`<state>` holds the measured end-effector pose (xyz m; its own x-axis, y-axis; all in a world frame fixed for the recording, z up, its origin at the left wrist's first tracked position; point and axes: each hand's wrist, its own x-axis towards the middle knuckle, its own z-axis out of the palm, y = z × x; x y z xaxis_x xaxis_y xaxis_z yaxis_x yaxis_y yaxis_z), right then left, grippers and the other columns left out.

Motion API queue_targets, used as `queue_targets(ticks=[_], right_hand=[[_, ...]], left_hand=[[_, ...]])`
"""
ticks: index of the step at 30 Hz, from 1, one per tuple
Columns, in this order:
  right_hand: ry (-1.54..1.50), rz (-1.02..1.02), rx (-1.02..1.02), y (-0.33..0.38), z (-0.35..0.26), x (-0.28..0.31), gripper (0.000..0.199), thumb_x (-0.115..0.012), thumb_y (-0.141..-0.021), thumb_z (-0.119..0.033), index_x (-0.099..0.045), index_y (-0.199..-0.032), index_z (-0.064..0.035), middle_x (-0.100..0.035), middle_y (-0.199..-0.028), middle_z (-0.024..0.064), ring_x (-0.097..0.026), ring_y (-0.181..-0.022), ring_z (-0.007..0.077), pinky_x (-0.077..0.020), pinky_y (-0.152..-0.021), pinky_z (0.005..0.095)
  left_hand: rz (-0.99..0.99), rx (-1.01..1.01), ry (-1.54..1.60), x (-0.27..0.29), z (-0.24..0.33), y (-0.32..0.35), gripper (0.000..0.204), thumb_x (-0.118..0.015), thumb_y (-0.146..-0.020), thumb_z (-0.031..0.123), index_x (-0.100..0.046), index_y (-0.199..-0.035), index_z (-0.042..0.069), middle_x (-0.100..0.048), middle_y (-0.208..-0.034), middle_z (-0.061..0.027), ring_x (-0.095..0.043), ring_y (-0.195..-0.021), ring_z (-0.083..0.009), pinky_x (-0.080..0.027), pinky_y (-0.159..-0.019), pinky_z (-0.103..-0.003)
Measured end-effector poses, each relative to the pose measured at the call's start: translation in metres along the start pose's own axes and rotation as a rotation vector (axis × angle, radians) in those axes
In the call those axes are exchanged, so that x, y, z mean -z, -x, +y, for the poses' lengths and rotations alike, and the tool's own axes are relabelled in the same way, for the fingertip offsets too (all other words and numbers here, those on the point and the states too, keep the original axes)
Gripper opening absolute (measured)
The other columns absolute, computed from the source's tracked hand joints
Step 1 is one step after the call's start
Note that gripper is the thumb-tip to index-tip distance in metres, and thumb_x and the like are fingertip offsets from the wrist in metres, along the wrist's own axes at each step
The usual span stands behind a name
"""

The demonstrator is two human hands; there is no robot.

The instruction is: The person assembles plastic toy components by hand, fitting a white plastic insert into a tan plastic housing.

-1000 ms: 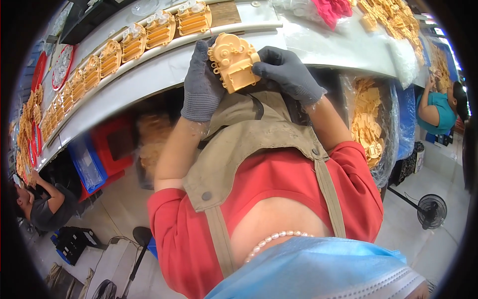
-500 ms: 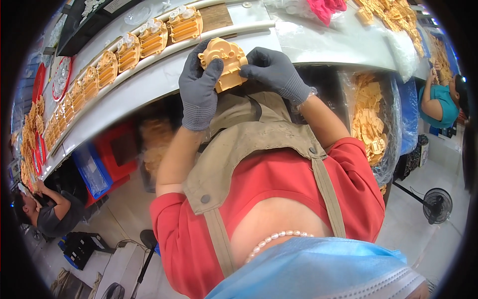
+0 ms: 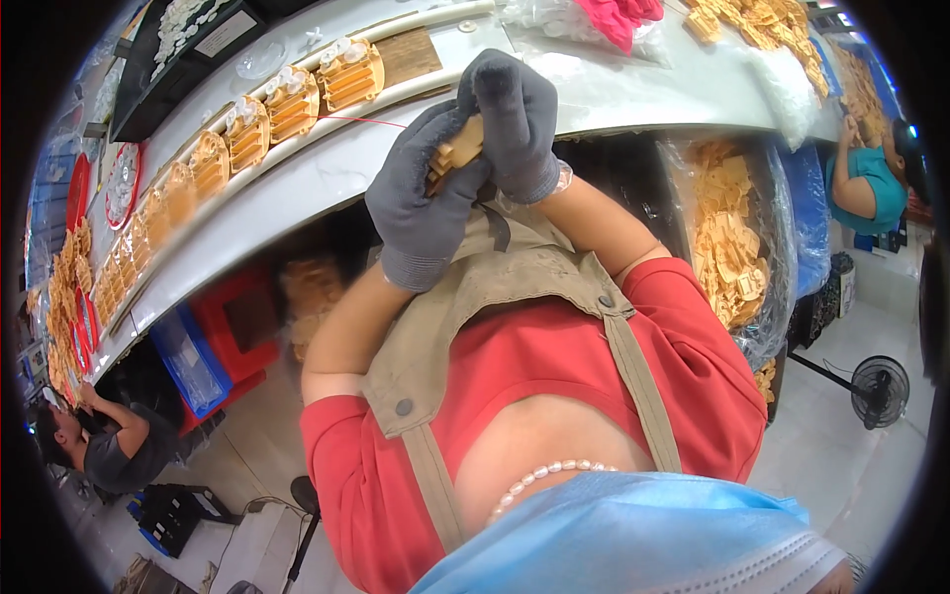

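Observation:
In grey gloves, both my hands meet just off the near edge of the workbench. My left hand (image 3: 424,193) is closed around a yellow moulded plastic part (image 3: 459,150), and only a piece of it shows between the gloves. Pressed against its far right side is my right hand (image 3: 513,124), its fingers curled over and hiding most of the part. Left of my hands, a row of similar yellow parts (image 3: 294,104) lines the bench, several topped with small white pieces.
A wooden board (image 3: 411,56) lies by the row's end. Under the bench at right is a plastic-lined bin of yellow parts (image 3: 730,247); red and blue crates (image 3: 188,358) stand lower left. Loose yellow parts (image 3: 762,32) are heaped far right. Two people work at either side.
My right hand has moved up and left, curling over the yellow part. My left hand has shifted right and turned, so the part's broad face is now hidden.

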<state>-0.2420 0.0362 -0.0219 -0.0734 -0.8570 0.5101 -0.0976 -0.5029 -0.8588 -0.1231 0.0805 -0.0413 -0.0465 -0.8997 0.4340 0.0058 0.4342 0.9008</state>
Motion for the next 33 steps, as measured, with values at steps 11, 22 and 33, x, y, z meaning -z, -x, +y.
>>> queue_targets(ticks=[11, 22, 33], right_hand=[[-0.008, -0.346, -0.319, -0.011, -0.012, 0.03, 0.051, -0.066, -0.08, -0.019, -0.044, -0.12, 0.0021, -0.053, -0.109, 0.0089, -0.051, -0.097, 0.015, -0.043, -0.087, 0.0295], [0.116, -0.234, 0.136, 0.007, -0.01, 0.032, 0.051, -0.076, -0.068, -0.018, -0.054, -0.111, -0.0029, -0.054, -0.108, 0.0145, -0.056, -0.1, 0.028, -0.0452, -0.085, 0.0327], [0.322, -0.473, 0.184, 0.011, -0.033, 0.032, 0.043, -0.077, -0.062, -0.003, -0.059, -0.1, -0.0087, -0.056, -0.101, 0.0083, -0.058, -0.091, 0.0223, -0.0488, -0.077, 0.0303]], left_hand=[[0.173, 0.087, 0.859, 0.012, 0.014, -0.035, 0.056, -0.065, -0.083, 0.017, -0.037, -0.13, 0.004, -0.051, -0.119, -0.0112, -0.051, -0.108, -0.0198, -0.042, -0.095, -0.034], [-0.044, 0.186, 0.494, 0.026, -0.009, -0.028, 0.06, -0.074, -0.068, 0.0, -0.044, -0.119, 0.003, -0.053, -0.115, -0.0126, -0.053, -0.105, -0.0204, -0.045, -0.091, -0.032], [-0.209, -0.027, 0.176, 0.04, 0.012, -0.013, 0.033, -0.071, -0.071, -0.002, -0.058, -0.102, -0.002, -0.058, -0.105, -0.0131, -0.056, -0.097, -0.019, -0.045, -0.086, -0.029]])
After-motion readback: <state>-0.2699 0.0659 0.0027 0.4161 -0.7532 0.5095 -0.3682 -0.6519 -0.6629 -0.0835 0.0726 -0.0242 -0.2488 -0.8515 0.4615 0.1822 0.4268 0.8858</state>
